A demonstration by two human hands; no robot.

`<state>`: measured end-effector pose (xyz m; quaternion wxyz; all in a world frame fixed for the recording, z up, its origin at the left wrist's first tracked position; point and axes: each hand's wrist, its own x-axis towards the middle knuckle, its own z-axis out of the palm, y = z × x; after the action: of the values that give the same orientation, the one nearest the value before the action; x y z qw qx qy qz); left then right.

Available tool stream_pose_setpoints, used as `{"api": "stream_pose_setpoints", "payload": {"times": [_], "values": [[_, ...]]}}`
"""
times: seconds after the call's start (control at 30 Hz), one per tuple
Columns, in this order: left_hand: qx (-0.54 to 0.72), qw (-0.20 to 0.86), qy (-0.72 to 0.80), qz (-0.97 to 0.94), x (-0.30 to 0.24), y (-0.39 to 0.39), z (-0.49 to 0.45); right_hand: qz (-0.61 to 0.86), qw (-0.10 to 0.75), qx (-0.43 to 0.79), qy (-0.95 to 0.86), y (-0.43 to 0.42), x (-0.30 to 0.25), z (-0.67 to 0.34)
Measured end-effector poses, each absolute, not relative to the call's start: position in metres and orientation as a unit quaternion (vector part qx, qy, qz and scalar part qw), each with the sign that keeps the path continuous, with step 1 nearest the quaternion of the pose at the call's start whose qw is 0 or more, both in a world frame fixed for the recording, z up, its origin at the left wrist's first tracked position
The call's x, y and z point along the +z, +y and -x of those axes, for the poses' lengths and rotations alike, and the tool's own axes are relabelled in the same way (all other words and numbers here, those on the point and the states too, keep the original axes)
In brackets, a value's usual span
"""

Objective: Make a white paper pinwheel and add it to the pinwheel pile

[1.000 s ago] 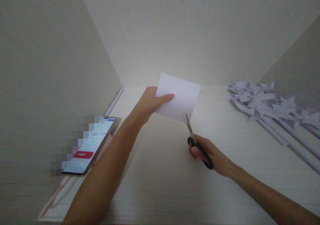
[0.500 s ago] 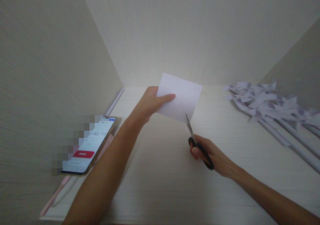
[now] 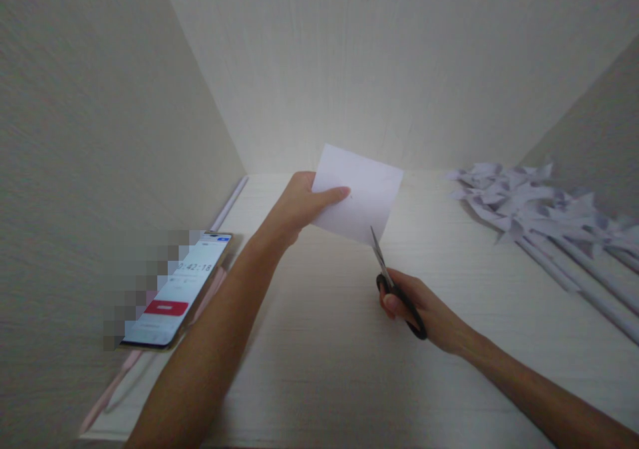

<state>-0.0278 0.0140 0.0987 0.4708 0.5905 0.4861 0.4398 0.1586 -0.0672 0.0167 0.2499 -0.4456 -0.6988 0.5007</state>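
My left hand (image 3: 299,206) pinches a white sheet of paper (image 3: 362,193) by its left edge, thumb on top, and holds it above the pale table (image 3: 324,342). My right hand (image 3: 419,306) grips black-handled scissors (image 3: 394,283). Their blades point up and meet the paper's lower edge near its right corner. The blades look nearly closed.
A phone (image 3: 174,289) with a lit timer screen leans against the left wall. A pile of white paper pinwheels (image 3: 529,203) on long sticks lies at the right. A thin white rod (image 3: 229,203) lies along the left wall. Walls enclose the table on three sides.
Almost nothing moved; paper and scissors hold their place. The phone's timer has ticked from 42:17 to 42:18.
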Motion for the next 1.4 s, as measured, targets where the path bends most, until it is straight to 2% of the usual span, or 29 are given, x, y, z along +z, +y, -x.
{"api": "stream_pose_setpoints", "payload": {"times": [0.73, 1.4], "values": [[0.434, 0.477, 0.487, -0.589, 0.0991, 0.0136, 0.0272, 0.444, 0.243, 0.495, -0.707, -0.0669, 0.0172, -0.1599], [0.403, 0.442, 0.497, -0.629, 0.0977, 0.0152, 0.0282, 0.446, 0.237, 0.489, -0.711, -0.0675, 0.0168, -0.1604]]}}
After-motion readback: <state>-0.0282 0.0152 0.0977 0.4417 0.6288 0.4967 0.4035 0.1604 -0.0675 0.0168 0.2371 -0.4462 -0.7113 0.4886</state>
